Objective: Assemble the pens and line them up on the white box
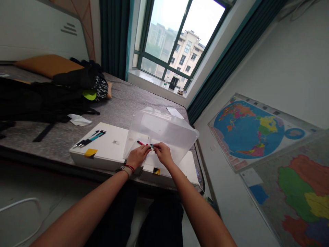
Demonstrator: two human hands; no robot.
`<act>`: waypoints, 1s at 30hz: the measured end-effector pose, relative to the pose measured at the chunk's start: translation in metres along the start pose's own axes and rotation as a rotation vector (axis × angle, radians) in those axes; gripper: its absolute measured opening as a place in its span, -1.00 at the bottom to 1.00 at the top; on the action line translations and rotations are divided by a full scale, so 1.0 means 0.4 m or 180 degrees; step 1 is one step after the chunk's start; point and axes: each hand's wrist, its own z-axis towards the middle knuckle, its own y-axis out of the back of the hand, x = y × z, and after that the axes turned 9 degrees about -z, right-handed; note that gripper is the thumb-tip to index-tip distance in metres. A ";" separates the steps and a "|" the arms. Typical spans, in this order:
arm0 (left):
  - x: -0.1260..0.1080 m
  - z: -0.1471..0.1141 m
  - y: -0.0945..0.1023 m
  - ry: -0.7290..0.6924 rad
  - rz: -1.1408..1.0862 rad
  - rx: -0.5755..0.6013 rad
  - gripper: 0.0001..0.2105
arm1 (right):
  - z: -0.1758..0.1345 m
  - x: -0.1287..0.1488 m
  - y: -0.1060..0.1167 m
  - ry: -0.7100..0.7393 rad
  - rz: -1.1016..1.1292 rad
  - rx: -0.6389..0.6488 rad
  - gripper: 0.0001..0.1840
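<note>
Bare forearms (87, 206), left fingers (145, 148), right fingers (158, 147) — nearly closed on small parts (151, 147)

A clear plastic bin (167, 127) sits across two flat white boxes (115, 135) on a grey patterned mattress (123, 92). At its near side we have our left hand (137, 156) and right hand (163, 154), small dark pen parts (151, 147) between their fingers. Left of the bin, slim black and blue pens (95, 138) lie on one box; farther left come a crumpled white tissue (79, 120) and a black fabric backpack (31, 101). Behind the bin are a white paper sheet (175, 113) and, beyond the mattress, a green-framed window (164, 37). Right of the bin hangs a blue world map (249, 127).
</note>
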 end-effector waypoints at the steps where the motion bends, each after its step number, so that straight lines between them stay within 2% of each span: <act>1: 0.001 0.000 0.000 -0.0011 -0.0022 0.0003 -0.67 | 0.004 0.009 0.012 0.0137 -0.0257 0.0068 -0.83; 4: 0.001 -0.001 0.002 -0.0061 -0.0047 -0.0010 -0.67 | 0.016 0.033 0.040 0.0456 -0.0811 0.0336 -0.86; 8: -0.002 -0.001 0.005 -0.0118 -0.0012 0.0002 -0.67 | 0.031 0.054 0.060 0.0773 -0.1129 0.0673 -0.84; 16: 0.000 -0.003 0.000 -0.0138 0.0009 0.0004 -0.69 | 0.048 0.067 0.062 0.1004 -0.1434 0.0946 -0.80; 26: -0.007 -0.002 0.005 -0.0142 0.0085 -0.0035 -0.72 | 0.058 0.069 0.057 0.0805 -0.1704 0.1058 -0.81; 30: -0.003 -0.003 0.004 -0.0167 0.0103 -0.0003 -0.71 | 0.059 0.084 0.050 0.0568 -0.2105 0.1130 -0.70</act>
